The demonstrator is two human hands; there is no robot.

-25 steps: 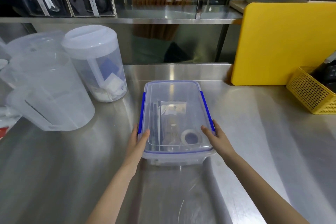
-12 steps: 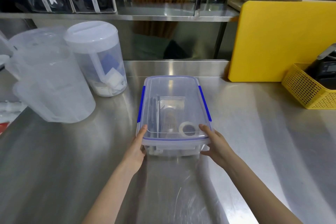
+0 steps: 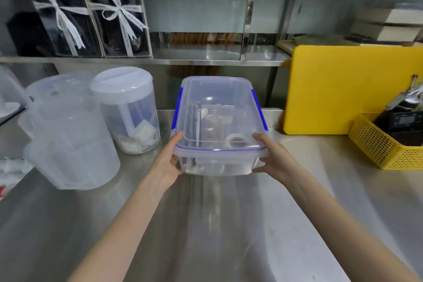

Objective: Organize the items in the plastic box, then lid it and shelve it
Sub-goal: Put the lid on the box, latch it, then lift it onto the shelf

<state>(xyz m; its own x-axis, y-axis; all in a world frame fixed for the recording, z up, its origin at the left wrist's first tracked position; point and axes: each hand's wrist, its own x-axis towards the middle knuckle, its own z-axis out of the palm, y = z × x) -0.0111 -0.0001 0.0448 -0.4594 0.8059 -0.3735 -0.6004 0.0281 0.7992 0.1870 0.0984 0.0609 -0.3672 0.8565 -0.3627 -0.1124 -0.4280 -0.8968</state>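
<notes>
The fingers of both hands are mostly hidden under the plastic box [image 3: 219, 126]; only the thumbs show on the lid [image 3: 217, 107]. The left hand [image 3: 168, 163] and the right hand [image 3: 273, 159] grasp the box at its two near corners, above the bench [image 3: 206, 224]. The lid is closed, with blue clips on both long sides. Through the clear plastic a roll of tape [image 3: 235, 140] lies near the right thumb; the other things inside are hard to make out. To the left of the left hand stand a clear jug [image 3: 68, 144] and a lidded jar [image 3: 128, 110] holding small packets. To the right of the right hand are a yellow board [image 3: 343, 89] and a yellow basket [image 3: 386, 146], cut off at the edge.
</notes>
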